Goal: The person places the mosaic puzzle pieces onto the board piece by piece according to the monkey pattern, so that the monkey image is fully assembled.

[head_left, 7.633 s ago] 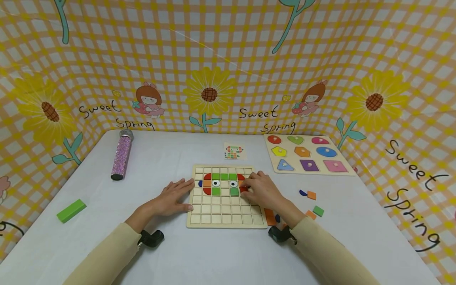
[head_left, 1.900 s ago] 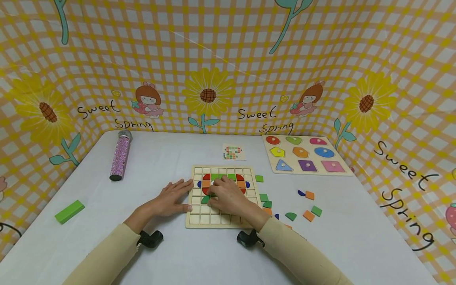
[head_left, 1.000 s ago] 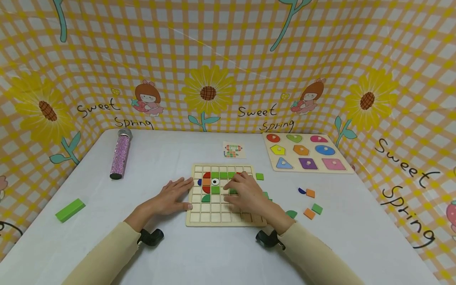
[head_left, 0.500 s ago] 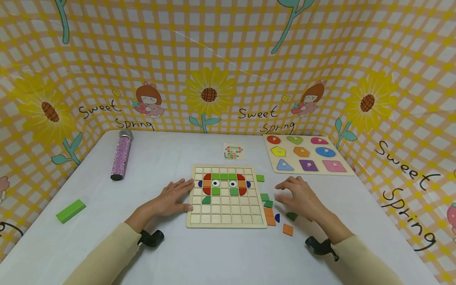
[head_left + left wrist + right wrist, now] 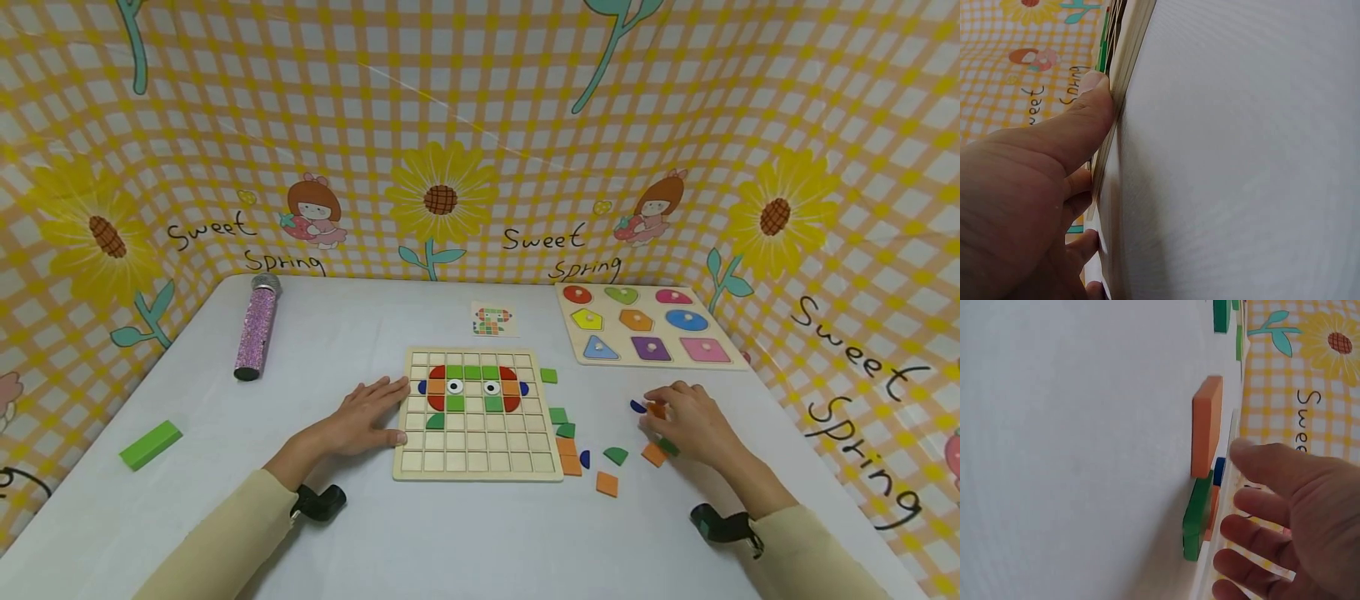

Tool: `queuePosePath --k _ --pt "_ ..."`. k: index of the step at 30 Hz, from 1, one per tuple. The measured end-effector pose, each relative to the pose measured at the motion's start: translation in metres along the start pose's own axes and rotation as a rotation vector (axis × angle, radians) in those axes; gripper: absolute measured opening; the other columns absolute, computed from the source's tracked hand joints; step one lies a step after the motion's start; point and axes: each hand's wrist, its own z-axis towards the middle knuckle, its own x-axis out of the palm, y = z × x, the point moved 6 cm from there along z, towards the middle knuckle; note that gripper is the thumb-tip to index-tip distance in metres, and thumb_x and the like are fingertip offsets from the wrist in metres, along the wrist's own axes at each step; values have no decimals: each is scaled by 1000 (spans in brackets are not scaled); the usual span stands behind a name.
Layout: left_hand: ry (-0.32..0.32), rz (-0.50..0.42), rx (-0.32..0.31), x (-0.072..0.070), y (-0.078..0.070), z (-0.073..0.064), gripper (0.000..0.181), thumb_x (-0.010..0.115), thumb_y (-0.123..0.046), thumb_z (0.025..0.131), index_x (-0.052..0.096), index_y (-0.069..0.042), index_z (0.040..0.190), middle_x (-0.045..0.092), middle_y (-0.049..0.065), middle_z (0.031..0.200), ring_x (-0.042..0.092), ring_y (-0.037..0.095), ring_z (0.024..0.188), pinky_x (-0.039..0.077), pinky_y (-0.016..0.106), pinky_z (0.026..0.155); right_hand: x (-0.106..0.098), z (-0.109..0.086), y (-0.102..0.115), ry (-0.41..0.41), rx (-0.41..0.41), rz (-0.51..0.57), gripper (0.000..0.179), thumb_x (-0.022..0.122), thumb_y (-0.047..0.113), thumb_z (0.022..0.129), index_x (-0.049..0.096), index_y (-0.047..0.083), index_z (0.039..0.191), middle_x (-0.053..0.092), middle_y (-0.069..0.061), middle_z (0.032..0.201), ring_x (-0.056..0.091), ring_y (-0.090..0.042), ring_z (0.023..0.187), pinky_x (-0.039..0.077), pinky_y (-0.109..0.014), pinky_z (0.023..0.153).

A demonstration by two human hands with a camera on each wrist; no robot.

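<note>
My left hand (image 5: 360, 418) lies along the left edge of a wooden grid board (image 5: 480, 462), its straight fingers and thumb touching the rim. In the left wrist view the thumb (image 5: 1082, 125) presses that rim. Colored tiles on the board form a face with two round eye tiles (image 5: 454, 387), and a green quarter-circle tile (image 5: 436, 422) sits below its left side. Over loose tiles on the right hovers my right hand (image 5: 693, 425), fingers loosely bent. Its fingertips overlap an orange square tile (image 5: 656, 409) beside a blue half-circle tile (image 5: 637, 406). Another orange square (image 5: 1206, 428) and a green tile (image 5: 1197, 519) lie near it.
More orange, green and blue tiles lie along the board's right side, including a green quarter circle (image 5: 616, 456). A pattern card (image 5: 492, 318) lies behind the board. Around them are a knob puzzle (image 5: 648, 343), a sparkly microphone (image 5: 256, 332) and a green block (image 5: 151, 444).
The right hand has left the board and moved right to the loose tiles. Since the earliest frame, the blue half circle at the face's right and the lower green quarter circle have appeared. Left hand unmoved.
</note>
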Motion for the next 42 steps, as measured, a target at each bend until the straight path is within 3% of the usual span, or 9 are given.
queuePosePath --k 11,21,27,33,42 --pt "3 6 -5 1 1 1 77 63 -38 89 26 -6 149 21 12 158 12 39 146 5 63 115 1 -1 -18 26 9 -6 37 72 25 81 68 -1 108 62 -19 100 49 -34 90 44 -43 73" --pt "3 10 -9 1 0 2 77 63 -37 89 26 -6 149 22 12 158 13 39 146 6 63 115 1 -2 -19 9 14 3 28 70 19 81 70 0 102 63 -19 98 49 -34 89 43 -41 71" --pt "4 5 -7 1 1 2 77 63 -38 89 26 -6 149 22 12 158 12 39 146 5 63 115 -1 -2 -15 -4 8 10 27 68 19 82 70 0 102 64 -20 99 49 -37 93 44 -48 76" --pt "2 12 -2 1 2 1 78 62 -38 89 26 -6 149 21 12 158 12 39 146 6 62 115 -7 -1 12 -30 -27 21 26 69 16 82 70 2 103 63 -20 104 48 -36 97 45 -52 81" --pt "-3 12 5 1 1 1 77 62 -38 89 26 -6 149 22 13 157 13 40 146 6 63 115 -2 3 85 -57 -168 24 24 74 18 80 71 9 102 64 -7 99 47 -23 93 44 -37 77"
